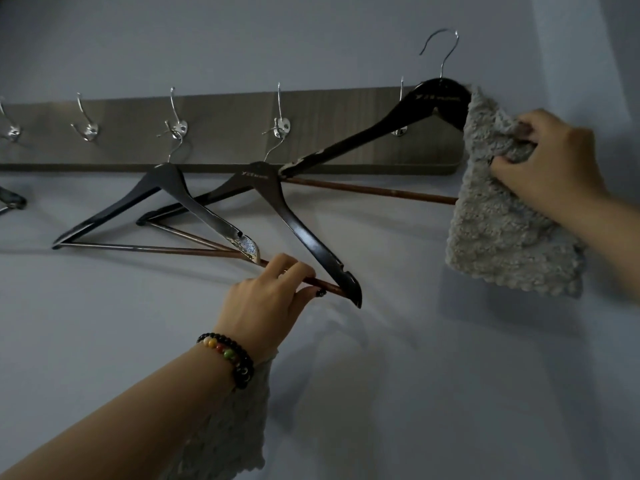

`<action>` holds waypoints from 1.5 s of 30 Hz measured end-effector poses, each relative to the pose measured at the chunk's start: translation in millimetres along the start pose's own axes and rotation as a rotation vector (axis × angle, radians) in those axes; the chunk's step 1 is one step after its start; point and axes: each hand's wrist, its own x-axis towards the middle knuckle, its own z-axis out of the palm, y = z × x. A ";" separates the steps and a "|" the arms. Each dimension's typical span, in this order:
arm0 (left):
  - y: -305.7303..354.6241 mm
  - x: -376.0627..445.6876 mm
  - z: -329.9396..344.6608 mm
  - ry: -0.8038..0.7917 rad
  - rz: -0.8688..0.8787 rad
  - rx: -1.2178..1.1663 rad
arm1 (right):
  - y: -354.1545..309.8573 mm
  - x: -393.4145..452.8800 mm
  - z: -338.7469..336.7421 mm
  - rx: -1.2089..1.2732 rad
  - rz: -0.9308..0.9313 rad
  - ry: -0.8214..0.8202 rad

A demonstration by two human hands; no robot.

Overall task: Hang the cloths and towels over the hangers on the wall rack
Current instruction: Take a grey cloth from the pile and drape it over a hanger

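Note:
A grey wooden wall rack (225, 112) carries a row of metal hooks. Two dark hangers hang from it: the left hanger (114, 213) and the middle hanger (304, 233). My left hand (266, 306) grips the middle hanger's brown bar near its right end. A third hanger (363, 133) is tilted up at the right, its metal hook free in the air. A fluffy grey cloth (502, 244) drapes over that hanger's right end, and my right hand (554, 161) grips the bunched cloth there. Another grey cloth (232, 431) with a scalloped edge hangs under my left wrist.
An empty hook (86, 129) sits left of the two hung hangers. Part of another hanger (10, 200) shows at the far left edge. Pale bare wall lies below and right of the rack.

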 end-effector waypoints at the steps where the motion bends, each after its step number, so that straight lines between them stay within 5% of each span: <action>1: -1.5 -0.8 2.5 0.001 -0.005 0.003 | 0.2 1.3 -2.2 0.001 0.008 0.011; 7: -2.6 -0.1 12.7 -0.033 -0.080 0.000 | -8.8 2.4 -2.8 0.095 0.103 0.043; 15: 9.0 17.9 6.0 -0.197 -0.219 -0.169 | -24.0 -7.5 20.5 0.105 0.135 -0.144; 23: 20.5 36.5 -4.3 -0.076 -0.699 -0.984 | -15.8 -22.4 28.0 0.174 0.208 -0.297; 31: 43.5 47.0 -7.6 -0.084 -0.934 -1.434 | -10.7 -38.4 8.2 0.155 0.243 -0.403; 36: 65.8 50.7 -4.4 -0.065 -0.937 -1.576 | -11.3 -37.2 -10.2 0.227 0.214 -0.366; 41: 80.5 54.4 -3.4 -0.057 -0.893 -1.529 | -31.0 -25.3 -35.7 0.401 0.086 -0.112; 45: 87.5 55.1 -4.5 -0.085 -0.850 -1.507 | -51.7 -17.4 -34.2 0.469 0.046 -0.152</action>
